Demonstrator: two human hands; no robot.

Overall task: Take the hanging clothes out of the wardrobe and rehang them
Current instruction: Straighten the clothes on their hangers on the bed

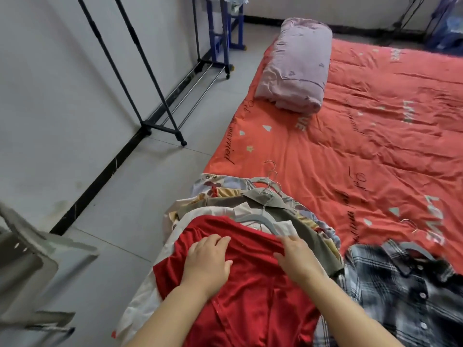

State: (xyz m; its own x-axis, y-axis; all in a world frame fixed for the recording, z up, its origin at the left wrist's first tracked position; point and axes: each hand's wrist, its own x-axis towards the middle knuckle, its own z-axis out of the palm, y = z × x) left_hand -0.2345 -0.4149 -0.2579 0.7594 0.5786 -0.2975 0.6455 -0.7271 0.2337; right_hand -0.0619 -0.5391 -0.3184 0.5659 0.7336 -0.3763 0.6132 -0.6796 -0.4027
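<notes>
Red garment (pixel 246 304): on top of the stack, directly under both hands. It is a thin, limp fabric with a slight sheen, so probably light and slippery, and likely to sag and slide if lifted by the cloth alone.
Left hand (pixel 208 259): palm down on the garment's upper left. The fingers are loosely bent near its top edge and press down; they clasp nothing that shows.
Right hand (pixel 299 256): palm down on the upper right, fingers fairly straight and spread, thumb pointing toward the left hand. No fold is visibly pinched.
Where to hold: no hanger shows in the red garment. If it has one, the hook is the firm point; otherwise take both shoulders together so the soft cloth keeps its shape.
Grey hanger (pixel 253 221): just beyond the fingertips, apparently in the white shirt one layer down.
Pile of clothes (pixel 295 221): white, olive and floral pieces fanned out under and beyond the hands, at the bed's near edge.
Hanger hooks (pixel 271 186): thin wire, bunched beyond the fingertips. They are stiff and likely to snag one another.
Plaid shirt (pixel 400 284): just right of the right hand, lying on its own hanger.
Bedspread (pixel 350 146): orange-red, spreading beyond and to the right of the hands.
Folded quilt (pixel 298 68): lilac, far beyond the hands.
Clothes rack (pixel 160 126): black and wheeled, far beyond the left hand by the wall. It is the probable place to rehang.
Chair (pixel 37 259): grey, left of the left hand.
</notes>
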